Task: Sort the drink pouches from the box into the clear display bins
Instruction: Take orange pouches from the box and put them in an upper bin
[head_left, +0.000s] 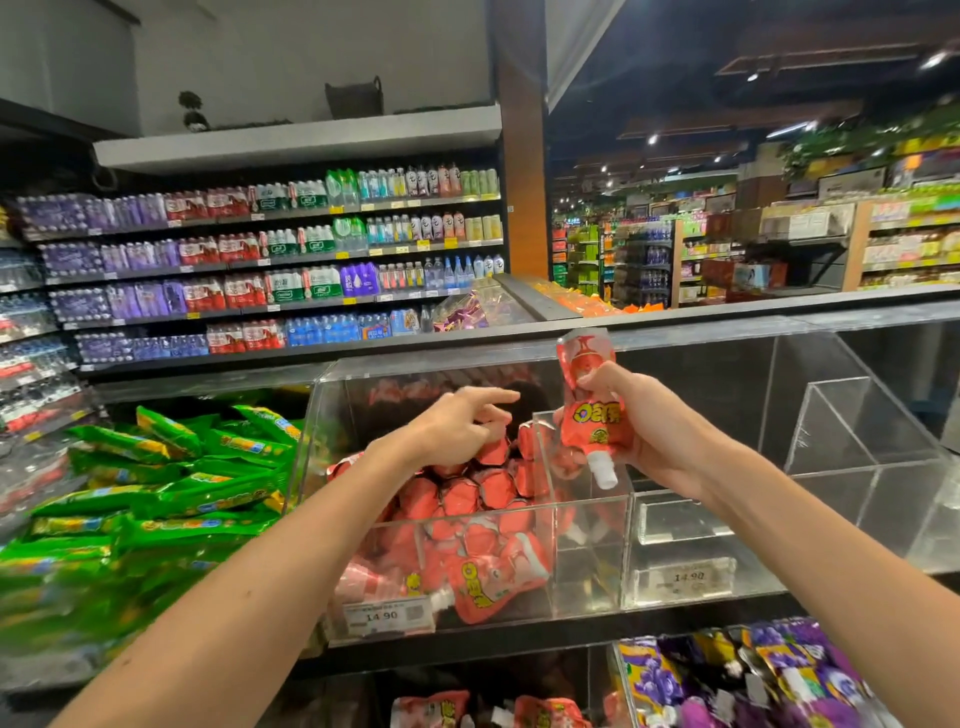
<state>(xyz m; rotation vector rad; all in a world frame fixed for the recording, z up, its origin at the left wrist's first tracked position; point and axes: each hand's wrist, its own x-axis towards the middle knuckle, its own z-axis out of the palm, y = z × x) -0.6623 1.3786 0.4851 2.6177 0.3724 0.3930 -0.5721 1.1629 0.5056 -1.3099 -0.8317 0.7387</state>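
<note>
My right hand (644, 431) grips a red drink pouch (589, 400) upside down, its white cap pointing down, above the divider between two clear bins. The clear bin (457, 519) on the left is piled with several red pouches (467, 499). My left hand (462, 421) hovers over that pile with fingers spread and loosely bent, holding nothing. The clear bin on the right (831, 499) has no pouches in it. More red pouches (436, 709) lie on the level below.
Green packets (156, 488) are heaped to the left of the bins. Purple pouches (737, 680) fill a bin at the lower right. Price tags reading 14.90 (384, 616) sit on the bin fronts. Shelves of bottled drinks (260, 270) stand behind.
</note>
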